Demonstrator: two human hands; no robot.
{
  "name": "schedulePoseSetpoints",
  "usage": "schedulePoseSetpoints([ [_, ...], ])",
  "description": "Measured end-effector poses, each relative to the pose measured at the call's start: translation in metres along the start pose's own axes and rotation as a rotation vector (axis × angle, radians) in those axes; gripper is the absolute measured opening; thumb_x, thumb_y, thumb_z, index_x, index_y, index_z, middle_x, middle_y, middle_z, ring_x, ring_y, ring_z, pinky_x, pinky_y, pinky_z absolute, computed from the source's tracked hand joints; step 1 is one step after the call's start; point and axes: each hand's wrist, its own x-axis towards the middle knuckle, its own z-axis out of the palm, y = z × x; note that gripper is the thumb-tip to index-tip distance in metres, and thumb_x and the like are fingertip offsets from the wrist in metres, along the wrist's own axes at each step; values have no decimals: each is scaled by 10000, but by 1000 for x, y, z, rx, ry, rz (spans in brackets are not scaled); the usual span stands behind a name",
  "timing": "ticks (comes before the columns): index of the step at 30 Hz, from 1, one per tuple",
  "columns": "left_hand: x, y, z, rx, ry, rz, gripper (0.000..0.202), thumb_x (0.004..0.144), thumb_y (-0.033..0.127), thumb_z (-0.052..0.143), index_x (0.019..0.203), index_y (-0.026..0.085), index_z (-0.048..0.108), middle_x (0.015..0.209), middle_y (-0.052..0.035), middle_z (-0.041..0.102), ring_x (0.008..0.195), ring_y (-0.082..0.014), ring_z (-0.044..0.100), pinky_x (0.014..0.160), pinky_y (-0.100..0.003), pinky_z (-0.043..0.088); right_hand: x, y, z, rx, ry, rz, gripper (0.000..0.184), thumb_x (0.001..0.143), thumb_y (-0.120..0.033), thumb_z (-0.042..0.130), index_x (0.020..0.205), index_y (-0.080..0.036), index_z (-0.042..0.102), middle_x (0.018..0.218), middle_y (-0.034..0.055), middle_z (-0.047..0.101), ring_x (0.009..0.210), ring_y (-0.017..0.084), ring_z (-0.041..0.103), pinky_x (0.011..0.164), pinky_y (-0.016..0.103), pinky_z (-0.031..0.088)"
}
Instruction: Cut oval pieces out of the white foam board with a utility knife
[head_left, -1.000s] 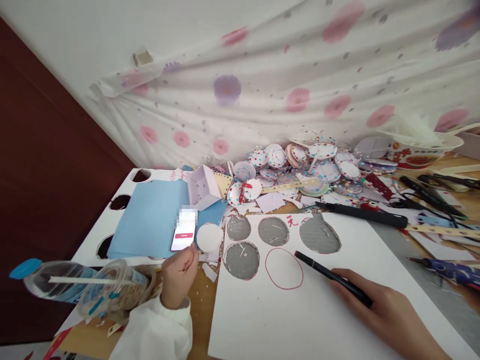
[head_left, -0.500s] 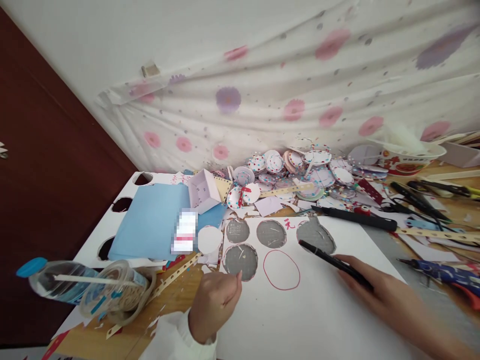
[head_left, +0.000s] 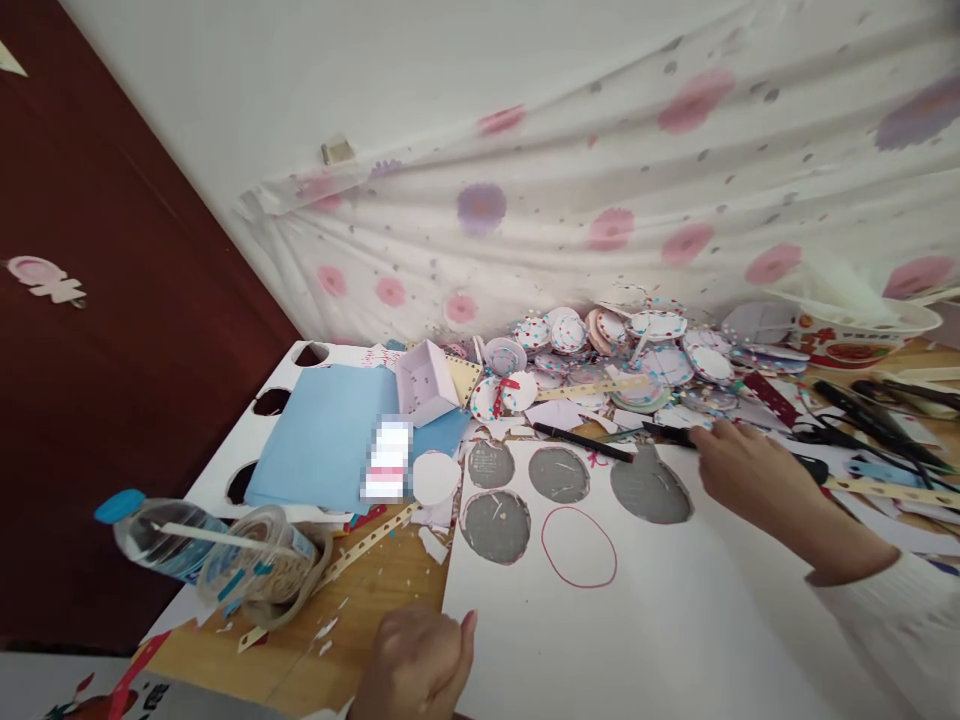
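A white board (head_left: 555,640) lies before me with several round cut-outs, through which a grey surface (head_left: 495,527) shows. A red circle (head_left: 579,547) is drawn on it. At the board's far edge my right hand (head_left: 750,480) is closed on a black-handled craft knife (head_left: 667,433), whose tip points left. A black marker pen (head_left: 583,441) lies by itself at that edge, to the left of the hand. My left hand (head_left: 416,660) is curled into a fist beside the board's near left corner, and I see nothing in it.
Decorated paper discs (head_left: 600,345) are heaped along the curtained wall. Blue sheets (head_left: 322,440), a small box (head_left: 426,383) and a white disc (head_left: 436,479) lie left. A water bottle (head_left: 169,535) and plastic cup (head_left: 259,555) stand nearer. Scissors (head_left: 847,425) and a noodle bowl (head_left: 855,335) are right.
My right hand has put the marker pen down at the board's far edge and taken hold of the craft knife. My left hand has moved nearer to me. The view has shifted left.
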Motion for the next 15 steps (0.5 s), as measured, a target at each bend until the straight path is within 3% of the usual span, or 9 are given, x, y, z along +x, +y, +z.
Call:
schedulePoseSetpoints([
  [4, -10, -7, -5, 10, -63, 23, 411, 951, 94, 457, 591, 188, 282, 469, 65, 362, 406, -67, 375, 445, -266, 325, -12, 25, 8, -108, 7, 102, 344, 874, -40, 342, 883, -46, 686, 761, 233, 654, 683, 319, 681, 529, 348, 349],
  [11, -10, 1, -13, 58, -82, 49, 404, 944, 102, 448, 567, 193, 335, 463, 50, 410, 412, -88, 405, 435, -289, 324, 2, 37, 20, -129, -13, 58, 314, 885, -17, 384, 819, -96, 681, 771, 174, 684, 747, 255, 689, 579, 332, 346],
  [15, -9, -14, -15, 80, -72, -118, 398, 936, 151, 489, 585, 193, 307, 489, 50, 387, 431, -88, 383, 443, -277, 292, -2, 42, 11, -148, -7, 64, 263, 864, -22, 428, 808, -96, 673, 750, 165, 664, 701, 245, 673, 570, 350, 334],
])
